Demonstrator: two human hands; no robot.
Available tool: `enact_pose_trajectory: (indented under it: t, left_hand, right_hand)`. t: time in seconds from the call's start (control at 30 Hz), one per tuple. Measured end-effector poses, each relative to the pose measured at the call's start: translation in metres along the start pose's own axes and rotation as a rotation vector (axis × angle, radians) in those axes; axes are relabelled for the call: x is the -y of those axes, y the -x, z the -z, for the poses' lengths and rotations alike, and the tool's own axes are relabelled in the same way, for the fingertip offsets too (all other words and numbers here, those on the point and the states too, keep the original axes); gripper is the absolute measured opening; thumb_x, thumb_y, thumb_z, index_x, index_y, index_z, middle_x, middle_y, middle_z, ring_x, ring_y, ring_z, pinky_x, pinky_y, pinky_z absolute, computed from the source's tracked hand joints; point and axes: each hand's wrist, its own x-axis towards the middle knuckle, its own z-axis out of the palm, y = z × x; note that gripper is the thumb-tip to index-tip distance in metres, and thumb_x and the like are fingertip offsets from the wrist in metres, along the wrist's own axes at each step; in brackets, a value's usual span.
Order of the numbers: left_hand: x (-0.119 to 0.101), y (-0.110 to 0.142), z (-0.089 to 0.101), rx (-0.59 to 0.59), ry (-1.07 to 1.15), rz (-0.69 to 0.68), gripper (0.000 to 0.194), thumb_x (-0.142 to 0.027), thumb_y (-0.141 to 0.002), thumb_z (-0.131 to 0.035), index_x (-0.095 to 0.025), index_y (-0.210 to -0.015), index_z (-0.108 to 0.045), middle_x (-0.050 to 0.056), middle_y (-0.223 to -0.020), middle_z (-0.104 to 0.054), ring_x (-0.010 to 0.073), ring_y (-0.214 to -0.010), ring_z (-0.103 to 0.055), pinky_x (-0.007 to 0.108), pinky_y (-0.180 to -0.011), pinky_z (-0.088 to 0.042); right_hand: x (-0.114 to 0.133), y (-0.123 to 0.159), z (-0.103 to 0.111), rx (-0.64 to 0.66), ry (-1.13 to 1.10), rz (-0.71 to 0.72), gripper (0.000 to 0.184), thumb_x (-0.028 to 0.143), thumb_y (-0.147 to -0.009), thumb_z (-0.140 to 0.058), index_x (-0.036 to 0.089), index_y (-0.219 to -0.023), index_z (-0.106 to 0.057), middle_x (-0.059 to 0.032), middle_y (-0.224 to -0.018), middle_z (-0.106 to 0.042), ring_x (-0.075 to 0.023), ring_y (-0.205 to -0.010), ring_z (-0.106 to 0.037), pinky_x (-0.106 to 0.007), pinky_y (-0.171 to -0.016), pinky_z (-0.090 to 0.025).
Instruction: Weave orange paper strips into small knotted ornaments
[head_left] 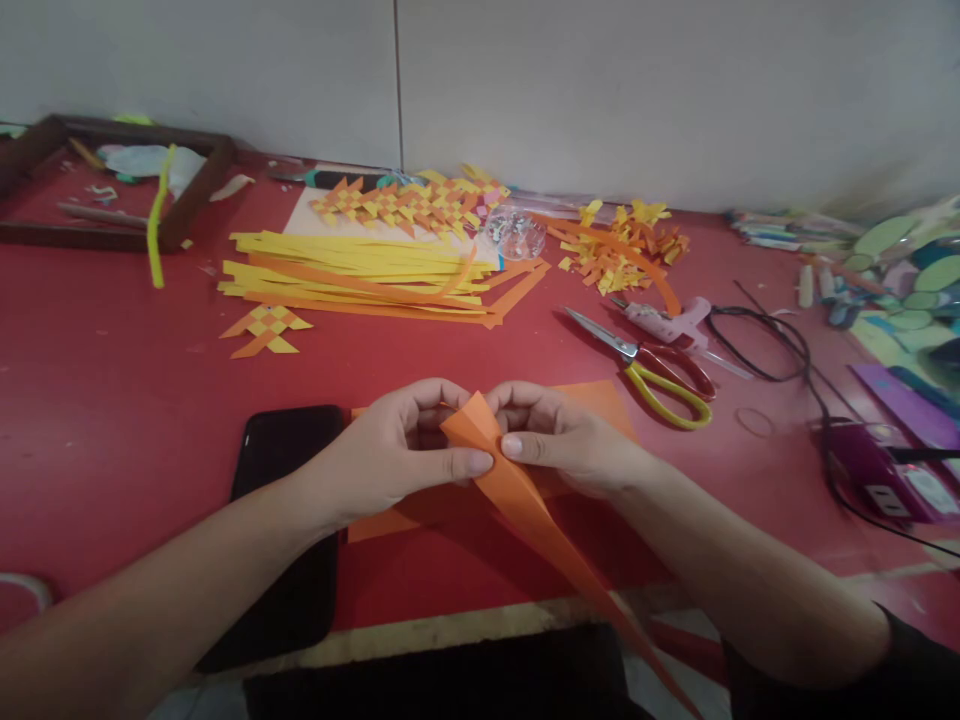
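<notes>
Both hands pinch one long orange paper strip near its upper end, above the front of the red table. My left hand presses its thumb on the strip, with the fingers curled behind. From the other side my right hand grips the same strip, thumb in front. A crease runs along the strip, and its tail hangs down to the right past the table edge. Beneath the hands lie orange paper sheets, partly covered. To the left of them is a black phone, partly behind my left forearm.
Yellow and orange strips lie beyond my hands, with a woven paper fish in front. Scissors, a pink glue gun and a purple power socket with cable are to the right. A wooden frame sits back left.
</notes>
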Motion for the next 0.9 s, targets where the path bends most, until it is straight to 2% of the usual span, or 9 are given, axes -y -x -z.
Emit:
enact_pose_trajectory:
  t: [0.17, 0.3, 0.47, 0.57, 0.67, 0.9]
  left_hand:
    - [0.0020, 0.0010, -0.0014, 0.017, -0.012, 0.010, 0.026, -0.018, -0.069, -0.082, -0.019, -0.083, -0.060, -0.004, -0.078, -0.061, 0.0103, -0.067, -0.062, 0.022, -0.064, -0.054]
    - [0.0028, 0.0011, -0.0018, 0.017, -0.044, 0.042, 0.024, -0.024, -0.072, -0.081, -0.018, -0.080, -0.059, -0.003, -0.076, -0.060, 0.0102, -0.065, -0.062, 0.021, -0.060, -0.055]
    - [-0.0006, 0.0009, -0.0046, -0.078, -0.001, 0.057, 0.020, -0.037, -0.080, -0.073, -0.018, -0.078, -0.065, -0.002, -0.067, -0.063, 0.0125, -0.061, -0.066, 0.025, -0.063, -0.059]
    - [-0.0013, 0.0016, -0.0062, -0.084, -0.035, 0.055, 0.016, -0.031, -0.077, -0.077, -0.017, -0.076, -0.069, -0.002, -0.065, -0.065, 0.0122, -0.059, -0.067, 0.022, -0.060, -0.058]
    - [-0.0004, 0.0020, -0.0062, -0.078, -0.056, 0.059, 0.012, -0.026, -0.075, -0.078, -0.017, -0.076, -0.070, -0.002, -0.064, -0.065, 0.0127, -0.060, -0.068, 0.021, -0.061, -0.057]
    - [0.0002, 0.0011, -0.0045, -0.037, -0.158, 0.079, 0.014, -0.029, -0.085, -0.066, -0.016, -0.081, -0.067, -0.002, -0.069, -0.068, 0.0106, -0.063, -0.068, 0.020, -0.064, -0.056]
  right_hand:
    - [-0.0019, -0.0027, -0.0054, -0.108, 0.006, 0.025, 0.025, 0.031, -0.073, -0.082, 0.018, -0.086, -0.066, 0.0015, -0.077, -0.065, -0.0090, -0.066, -0.060, -0.021, -0.062, -0.050]
    - [-0.0041, -0.0041, -0.0070, -0.098, 0.043, 0.071, 0.020, 0.027, -0.076, -0.080, 0.017, -0.081, -0.063, 0.0048, -0.067, -0.060, -0.0068, -0.057, -0.054, -0.019, -0.055, -0.045]
    - [-0.0040, -0.0027, -0.0080, -0.089, 0.002, 0.108, 0.016, 0.024, -0.079, -0.076, 0.019, -0.081, -0.061, 0.0059, -0.065, -0.059, -0.0061, -0.054, -0.052, -0.019, -0.055, -0.044]
    - [-0.0036, -0.0030, -0.0089, -0.109, 0.039, 0.115, 0.015, 0.024, -0.079, -0.076, 0.018, -0.083, -0.063, 0.0035, -0.070, -0.062, -0.0072, -0.061, -0.055, -0.019, -0.058, -0.044]
    - [-0.0034, -0.0040, -0.0089, -0.109, 0.084, 0.133, 0.015, 0.026, -0.080, -0.076, 0.017, -0.080, -0.063, 0.0037, -0.068, -0.060, -0.0063, -0.058, -0.051, -0.019, -0.056, -0.041]
    - [-0.0017, -0.0028, -0.0064, -0.099, 0.233, 0.159, 0.020, 0.032, -0.079, -0.075, 0.016, -0.080, -0.063, 0.0027, -0.066, -0.056, -0.0075, -0.055, -0.047, -0.021, -0.051, -0.037]
